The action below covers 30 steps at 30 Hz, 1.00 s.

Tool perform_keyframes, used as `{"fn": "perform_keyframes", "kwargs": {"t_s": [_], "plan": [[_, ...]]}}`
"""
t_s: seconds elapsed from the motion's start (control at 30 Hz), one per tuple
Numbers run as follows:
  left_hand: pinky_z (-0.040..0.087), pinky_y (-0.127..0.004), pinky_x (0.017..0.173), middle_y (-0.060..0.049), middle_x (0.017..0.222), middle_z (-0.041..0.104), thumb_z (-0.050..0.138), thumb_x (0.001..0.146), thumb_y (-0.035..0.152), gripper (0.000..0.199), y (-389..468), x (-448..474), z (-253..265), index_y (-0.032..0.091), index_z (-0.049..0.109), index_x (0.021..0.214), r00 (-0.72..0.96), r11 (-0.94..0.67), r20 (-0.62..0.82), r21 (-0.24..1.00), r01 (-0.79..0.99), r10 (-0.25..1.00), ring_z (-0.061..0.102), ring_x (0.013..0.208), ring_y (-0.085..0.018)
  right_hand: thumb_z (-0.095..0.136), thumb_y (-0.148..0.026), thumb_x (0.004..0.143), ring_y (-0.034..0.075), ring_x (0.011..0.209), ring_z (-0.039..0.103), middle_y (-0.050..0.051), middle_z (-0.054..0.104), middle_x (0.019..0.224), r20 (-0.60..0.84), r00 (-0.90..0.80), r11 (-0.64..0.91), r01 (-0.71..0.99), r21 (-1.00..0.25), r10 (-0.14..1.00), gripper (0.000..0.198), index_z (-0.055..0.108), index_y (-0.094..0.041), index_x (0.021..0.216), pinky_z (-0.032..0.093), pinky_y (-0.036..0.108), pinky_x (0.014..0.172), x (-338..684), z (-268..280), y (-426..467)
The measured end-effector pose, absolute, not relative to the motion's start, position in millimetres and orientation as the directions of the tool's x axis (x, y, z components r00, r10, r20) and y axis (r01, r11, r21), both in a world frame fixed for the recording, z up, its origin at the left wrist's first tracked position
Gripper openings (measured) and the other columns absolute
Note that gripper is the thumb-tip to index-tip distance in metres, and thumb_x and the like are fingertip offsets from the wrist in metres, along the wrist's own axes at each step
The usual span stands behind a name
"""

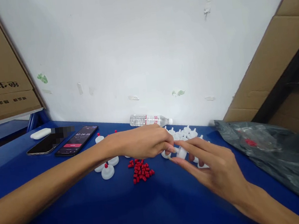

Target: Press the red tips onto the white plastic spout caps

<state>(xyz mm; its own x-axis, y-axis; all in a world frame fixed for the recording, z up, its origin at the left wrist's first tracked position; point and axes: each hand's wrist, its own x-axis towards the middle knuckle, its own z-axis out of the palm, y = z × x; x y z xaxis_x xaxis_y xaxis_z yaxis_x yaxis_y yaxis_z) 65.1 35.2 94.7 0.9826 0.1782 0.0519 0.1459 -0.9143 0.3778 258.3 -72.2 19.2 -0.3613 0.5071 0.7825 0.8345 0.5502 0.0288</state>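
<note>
My right hand (216, 160) holds a white plastic nozzle cap (181, 153) between thumb and fingers, its spout pointing left. At the spout's tip, the fingers of my left hand (151, 140) are pinched together; whatever sits between them is hidden. Below my left hand lies a loose pile of small red caps (142, 170). To the left stand several white nozzle caps with red tips (107, 172), partly covered by my left forearm. Behind my right hand, several bare white nozzle caps (186, 133) are grouped with spouts up.
A clear plastic bottle (150, 119) lies against the wall. Two phones, one with a lit timer (77, 140) and one dark (44, 143), rest at left beside a white case (41, 133). A grey plastic bag (274, 159) covers the right edge. Cardboard (0, 63) stands at left.
</note>
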Motion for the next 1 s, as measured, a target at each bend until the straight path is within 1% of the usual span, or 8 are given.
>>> {"fn": "perform_keyframes", "kwargs": {"t_s": [0.13,0.23,0.37,0.47,0.53,0.6,0.77,1.0], "plan": [[0.035,-0.021,0.053,0.005,0.056,0.050,0.050,0.098,0.015,0.029,35,66,99,0.015,0.058,0.071,0.988,-0.876,-0.012,0.461,0.140,0.151,0.044,0.050,-0.008,0.065,-0.031,0.096,0.012,0.067,0.065,0.006,0.073,0.094,0.764,-0.406,0.539,0.837,0.092,0.501,0.026,0.066,-0.016,0.117,0.045,0.023,0.055,259,15,-73],[0.036,-0.021,0.053,0.004,0.056,0.052,0.051,0.099,0.019,0.030,37,68,97,0.016,0.059,0.070,0.987,-0.865,-0.043,0.476,0.158,0.157,0.045,0.050,-0.009,0.061,-0.033,0.098,0.013,0.069,0.068,0.006,0.074,0.097,0.730,-0.434,0.499,0.854,0.147,0.528,0.027,0.065,-0.018,0.120,0.046,0.024,0.058,261,14,-73],[0.040,-0.021,0.053,0.002,0.060,0.059,0.052,0.100,0.030,0.031,43,69,94,0.016,0.062,0.074,0.976,-0.836,-0.065,0.505,0.212,0.208,0.051,0.051,-0.009,0.055,-0.033,0.101,0.017,0.083,0.073,0.007,0.074,0.107,0.700,-0.417,0.402,0.894,0.199,0.579,0.023,0.065,-0.021,0.118,0.048,0.025,0.062,263,17,-71],[0.040,-0.022,0.055,-0.001,0.070,0.069,0.059,0.096,0.034,0.025,48,64,92,0.017,0.070,0.083,0.956,-0.863,-0.074,0.414,0.288,0.283,0.059,0.059,-0.011,0.052,-0.030,0.101,0.018,0.084,0.073,0.005,0.073,0.114,0.657,-0.351,0.319,0.932,0.175,0.667,0.020,0.064,-0.024,0.116,0.045,0.025,0.056,265,20,-68],[0.040,-0.023,0.057,-0.003,0.079,0.074,0.062,0.091,0.025,0.015,54,58,91,0.018,0.074,0.087,0.928,-0.879,-0.110,0.298,0.372,0.356,0.063,0.067,-0.014,0.052,-0.030,0.100,0.017,0.077,0.072,0.003,0.073,0.111,0.622,-0.296,0.277,0.952,0.131,0.725,0.017,0.062,-0.025,0.112,0.041,0.025,0.052,267,19,-65],[0.042,-0.023,0.060,-0.003,0.090,0.077,0.061,0.084,0.011,0.020,60,52,90,0.020,0.076,0.092,0.881,-0.853,-0.187,0.226,0.470,0.436,0.066,0.075,-0.015,0.051,-0.029,0.099,0.016,0.070,0.071,0.002,0.073,0.105,0.582,-0.250,0.249,0.965,0.084,0.774,0.014,0.061,-0.025,0.108,0.038,0.025,0.050,269,19,-63],[0.042,-0.022,0.055,-0.004,0.088,0.078,0.054,0.070,-0.001,0.035,69,46,87,0.018,0.077,0.090,0.800,-0.785,-0.330,0.214,0.581,0.502,0.068,0.072,-0.017,0.051,-0.029,0.098,0.016,0.061,0.066,0.000,0.072,0.089,0.516,-0.185,0.199,0.980,0.028,0.836,0.011,0.059,-0.025,0.103,0.039,0.026,0.051,272,18,-60],[0.038,-0.021,0.049,-0.002,0.079,0.076,0.058,0.067,0.002,0.033,65,52,81,0.018,0.076,0.089,0.793,-0.783,-0.374,0.225,0.581,0.481,0.065,0.064,-0.016,0.056,-0.022,0.096,0.020,0.082,0.067,0.004,0.069,0.095,0.439,-0.262,0.277,0.960,0.031,0.859,0.006,0.061,-0.022,0.093,0.046,0.029,0.064,271,15,-58]]}}
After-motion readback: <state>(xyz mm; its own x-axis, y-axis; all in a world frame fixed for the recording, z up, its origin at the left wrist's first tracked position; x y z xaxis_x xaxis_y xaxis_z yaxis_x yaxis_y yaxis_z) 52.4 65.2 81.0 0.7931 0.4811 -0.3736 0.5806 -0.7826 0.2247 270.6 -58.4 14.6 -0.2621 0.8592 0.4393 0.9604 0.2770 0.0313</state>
